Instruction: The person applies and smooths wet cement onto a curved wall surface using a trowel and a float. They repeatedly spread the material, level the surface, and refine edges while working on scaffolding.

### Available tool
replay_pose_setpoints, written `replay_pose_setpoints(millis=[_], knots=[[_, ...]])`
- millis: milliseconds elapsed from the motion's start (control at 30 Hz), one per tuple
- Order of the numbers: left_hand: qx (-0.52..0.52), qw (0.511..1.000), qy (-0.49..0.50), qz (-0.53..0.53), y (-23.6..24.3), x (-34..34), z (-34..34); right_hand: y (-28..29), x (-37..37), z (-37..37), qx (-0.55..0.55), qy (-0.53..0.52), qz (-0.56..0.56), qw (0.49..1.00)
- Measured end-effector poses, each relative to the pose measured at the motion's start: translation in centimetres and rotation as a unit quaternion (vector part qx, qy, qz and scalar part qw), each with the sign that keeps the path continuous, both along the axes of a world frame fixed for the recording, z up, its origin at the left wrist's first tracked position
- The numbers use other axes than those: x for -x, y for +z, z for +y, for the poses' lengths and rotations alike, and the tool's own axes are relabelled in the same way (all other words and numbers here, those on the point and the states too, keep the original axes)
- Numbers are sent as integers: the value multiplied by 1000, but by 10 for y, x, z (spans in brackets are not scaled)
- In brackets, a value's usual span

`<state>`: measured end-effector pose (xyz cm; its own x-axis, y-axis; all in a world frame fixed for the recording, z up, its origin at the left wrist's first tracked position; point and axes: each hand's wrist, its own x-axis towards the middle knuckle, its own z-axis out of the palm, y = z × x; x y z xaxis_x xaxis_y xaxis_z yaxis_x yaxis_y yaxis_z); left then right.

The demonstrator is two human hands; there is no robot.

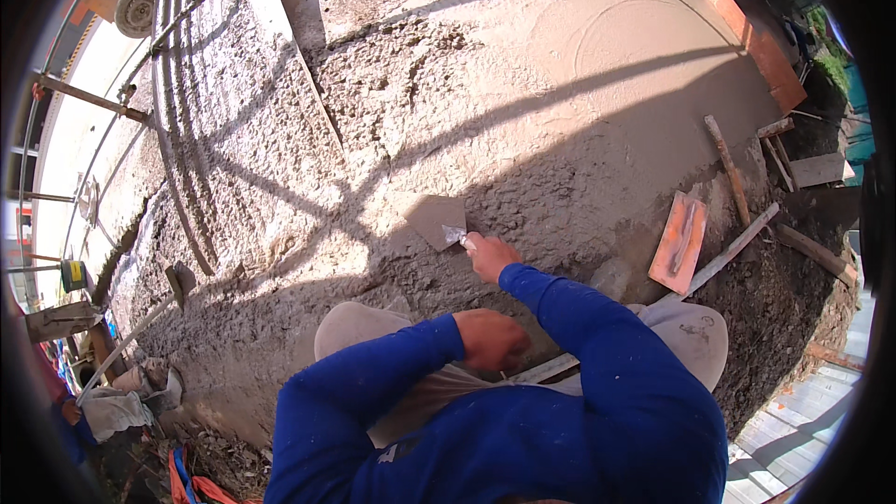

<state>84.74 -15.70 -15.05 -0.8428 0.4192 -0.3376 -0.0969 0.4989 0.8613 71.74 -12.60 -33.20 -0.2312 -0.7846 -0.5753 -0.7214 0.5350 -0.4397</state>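
Observation:
My right hand (493, 257) is closed around the handle of a trowel (434, 220). Its flat, mortar-smeared blade points forward and left, lying on or just over the rough wet concrete (523, 196). Close to my body, between my knees, my left hand (493, 340) is curled with its back turned up. Its fingers are mostly hidden, so whatever may be in them does not show. To the right of my right arm rests an orange float (679, 243) with a grey-smeared handle, untouched.
Smoothed concrete (635, 33) spreads at the far right beside an orange board (756, 47). Wooden sticks (728, 168) lie near the float. A corrugated sheet (177, 131) runs along the left. A long-handled tool (131, 336) leans at left, where another person's hand (71, 413) shows.

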Motion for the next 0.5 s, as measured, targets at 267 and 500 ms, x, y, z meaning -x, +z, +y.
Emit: replay_pose_setpoints(millis=[267,500], knots=[[-12,1000,-9,-23,-4,11,2,-11,88,30,-44,-74,41,995],[-24,997,-41,-54,-15,16,5,-63,256,83,27,-241,202,949]])
